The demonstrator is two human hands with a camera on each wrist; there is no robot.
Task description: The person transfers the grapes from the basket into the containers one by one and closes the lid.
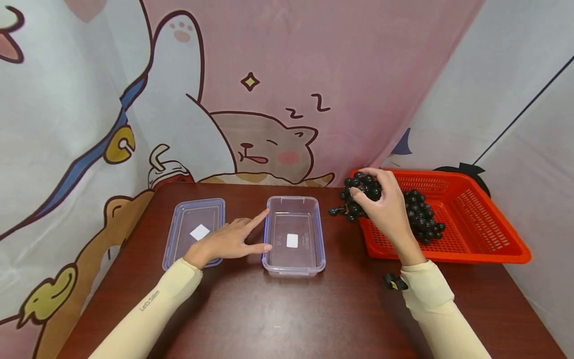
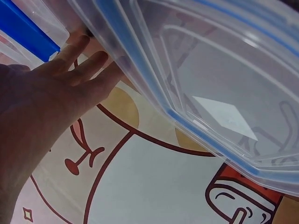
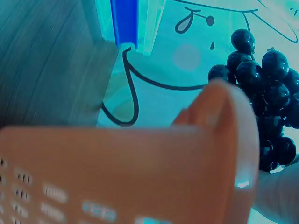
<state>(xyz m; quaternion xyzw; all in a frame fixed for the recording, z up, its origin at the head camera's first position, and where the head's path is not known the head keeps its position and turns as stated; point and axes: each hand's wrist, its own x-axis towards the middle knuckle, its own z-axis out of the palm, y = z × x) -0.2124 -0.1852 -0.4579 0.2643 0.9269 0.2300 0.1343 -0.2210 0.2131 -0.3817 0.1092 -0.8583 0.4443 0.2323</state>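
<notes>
Head view puts the dark grape bunch (image 1: 366, 185) to the right of the clear box (image 1: 293, 260), at the basket's end nearest that box. A few grapes trail off the bunch toward the box. These look the likeliest to catch on the basket's rim or the box's, and a snag there could tear them loose. Too firm a squeeze might pop grapes off their stems; too slack a one might let the bunch slip, since the skins look smooth.

The right hand (image 1: 386, 198) grips the bunch from above, thumb and fingers curled around it. The left hand (image 1: 229, 240), at the box's left, has thumb and forefinger spread wide, their tips seeming to touch its near-side rim without clasping it. The box looks light, so an uneven push could slide it across the table (image 1: 278, 319).

Further right of the box, the red basket (image 1: 468, 212) holds a second bunch (image 1: 419, 217). Left of the box lies the lid (image 1: 190, 215), partly under the left hand.
</notes>
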